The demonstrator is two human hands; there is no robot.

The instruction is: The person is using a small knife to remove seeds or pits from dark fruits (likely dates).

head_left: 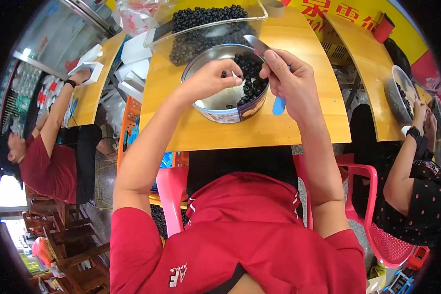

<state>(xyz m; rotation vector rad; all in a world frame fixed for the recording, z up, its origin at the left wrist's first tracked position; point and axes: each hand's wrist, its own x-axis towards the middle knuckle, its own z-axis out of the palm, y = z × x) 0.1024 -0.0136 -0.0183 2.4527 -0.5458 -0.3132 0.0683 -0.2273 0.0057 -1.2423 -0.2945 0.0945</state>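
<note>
1. Head view, nearest to me: two red sleeves (pixel 134 232), a pink chair (pixel 171 192) and the front edge of the yellow table (pixel 220 139). A strip of bare wood separates that edge from the tin.
2. Above that strip stands the round tin (pixel 225 115); its dark round fruit (pixel 252 90) gathers mainly toward the right side, with bare metal elsewhere.
3. I see the right hand (pixel 291 78) closed round a knife (pixel 255 43), blade slanting up and left, blue handle end below the palm.
4. Over the tin's opening, the left hand (pixel 215 79) has its thumb and fingers curled toward each other; I cannot tell whether they pinch a piece.
5. Just behind the tin, a clear box (pixel 257 29) holds a broad heap of similar fruit. I judge the piece-by-piece knife work to be partway along, but cannot tell which container holds finished pieces.
6. For moving, I have bare wood on the tin's right; the box limits reach behind it.
7. Farther out, one co-worker (pixel 54 171) sits left and another (pixel 404 196) right, beyond the table's side edges.
</note>
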